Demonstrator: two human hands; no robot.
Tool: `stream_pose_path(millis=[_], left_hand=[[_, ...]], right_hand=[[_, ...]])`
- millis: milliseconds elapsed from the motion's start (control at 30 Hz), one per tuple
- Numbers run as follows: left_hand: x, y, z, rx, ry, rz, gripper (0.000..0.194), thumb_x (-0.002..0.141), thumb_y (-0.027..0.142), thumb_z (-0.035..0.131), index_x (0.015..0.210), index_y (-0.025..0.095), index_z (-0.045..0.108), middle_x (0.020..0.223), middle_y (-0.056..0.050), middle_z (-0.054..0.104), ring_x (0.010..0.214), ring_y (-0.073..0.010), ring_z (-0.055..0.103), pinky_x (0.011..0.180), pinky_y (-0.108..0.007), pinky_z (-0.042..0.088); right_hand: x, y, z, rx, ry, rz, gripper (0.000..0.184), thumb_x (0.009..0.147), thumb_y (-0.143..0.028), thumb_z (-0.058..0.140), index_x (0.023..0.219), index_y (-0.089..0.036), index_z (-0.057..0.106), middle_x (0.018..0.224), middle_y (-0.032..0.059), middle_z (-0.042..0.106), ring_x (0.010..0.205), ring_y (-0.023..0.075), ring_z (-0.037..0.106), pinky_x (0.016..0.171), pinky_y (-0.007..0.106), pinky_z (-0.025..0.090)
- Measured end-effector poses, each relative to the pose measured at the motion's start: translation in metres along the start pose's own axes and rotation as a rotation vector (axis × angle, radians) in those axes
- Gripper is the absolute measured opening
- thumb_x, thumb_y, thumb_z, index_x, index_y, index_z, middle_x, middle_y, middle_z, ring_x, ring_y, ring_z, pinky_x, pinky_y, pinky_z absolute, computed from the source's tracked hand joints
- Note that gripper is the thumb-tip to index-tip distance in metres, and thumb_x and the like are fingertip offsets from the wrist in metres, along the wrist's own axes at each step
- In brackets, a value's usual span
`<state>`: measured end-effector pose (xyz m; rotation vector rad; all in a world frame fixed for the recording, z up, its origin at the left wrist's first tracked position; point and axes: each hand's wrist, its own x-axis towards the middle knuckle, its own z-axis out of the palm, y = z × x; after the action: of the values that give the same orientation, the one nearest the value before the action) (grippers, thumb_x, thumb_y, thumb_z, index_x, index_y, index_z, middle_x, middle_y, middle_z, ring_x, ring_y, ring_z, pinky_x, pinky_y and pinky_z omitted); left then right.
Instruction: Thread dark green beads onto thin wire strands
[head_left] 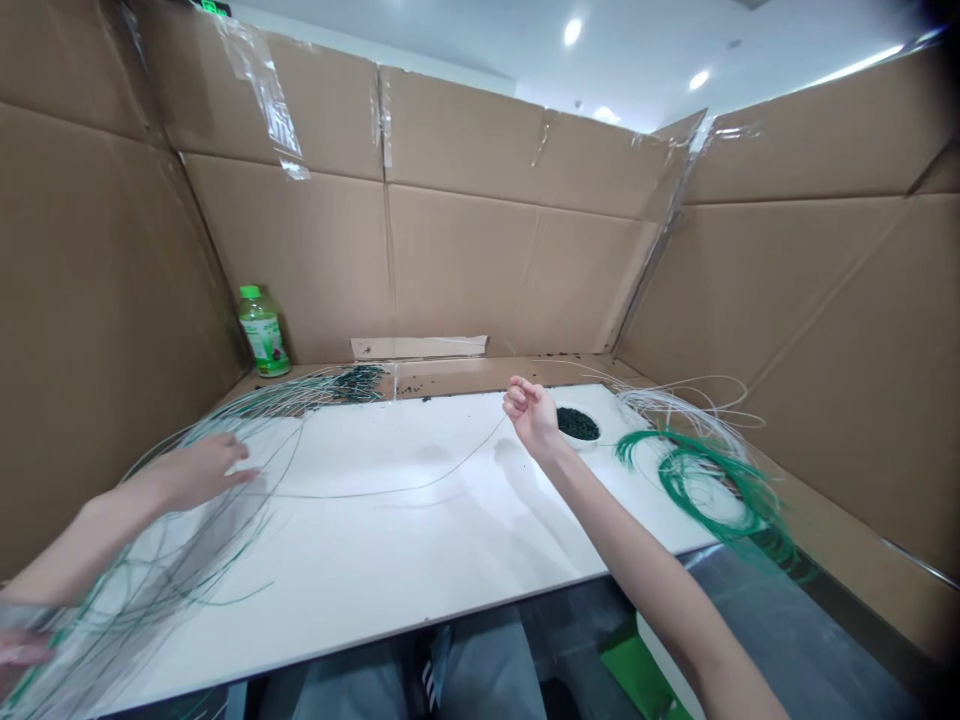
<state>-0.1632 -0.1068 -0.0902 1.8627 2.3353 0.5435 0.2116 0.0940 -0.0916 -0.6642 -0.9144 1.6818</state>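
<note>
My right hand is raised over the back of the white board, its fingers pinched on a thin wire. From there the wire sags leftward across the board towards my left hand. That hand hovers, slightly blurred, over a loose bundle of green and white wires, thumb and fingers apart. Dark green bits cluster at the far ends of the bundle. Just right of my right hand stands a round white dish of small dark green pieces, partly hidden by the hand.
Coils of green wire and white wire lie on the right. A green-capped bottle stands at the back left. Cardboard walls surround the board. At the lower left edge is something hand-like, too cut off to tell.
</note>
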Motion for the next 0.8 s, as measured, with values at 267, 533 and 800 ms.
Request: stream_pose_path(millis=[267,533,800], left_hand=[[0.038,0.168,0.049,-0.463,-0.309,0.342,0.056,0.089,0.053,0.035,0.129,0.015,0.043,0.131,-0.014,0.052,0.118,-0.0211,0.051,0.099,-0.032,0.039],[0.045,0.198,0.109,-0.602,-0.494,0.410,0.047,0.091,0.045,0.024,0.089,0.012,0.058,0.065,-0.001,0.051,0.057,-0.0122,0.047,0.057,-0.025,0.042],[0.020,0.147,0.099,-0.333,-0.484,0.313,0.036,0.090,0.033,0.028,0.064,0.017,0.047,0.060,0.000,0.048,0.061,-0.0145,0.044,0.062,-0.026,0.034]], right_hand=[[-0.005,0.029,0.022,-0.080,-0.051,-0.010,0.031,0.091,-0.034,0.054,0.115,-0.016,0.055,0.115,0.0079,0.058,0.097,0.0183,0.060,0.083,0.038,0.053],[-0.014,0.030,0.002,-0.552,-0.094,-0.018,0.032,0.091,-0.036,0.053,0.114,-0.015,0.055,0.114,0.0080,0.059,0.099,0.0191,0.060,0.085,0.040,0.052],[-0.016,0.051,-0.056,-1.262,-0.033,0.138,0.031,0.090,-0.033,0.056,0.115,-0.015,0.055,0.118,0.0083,0.057,0.103,0.0204,0.058,0.088,0.042,0.051]])
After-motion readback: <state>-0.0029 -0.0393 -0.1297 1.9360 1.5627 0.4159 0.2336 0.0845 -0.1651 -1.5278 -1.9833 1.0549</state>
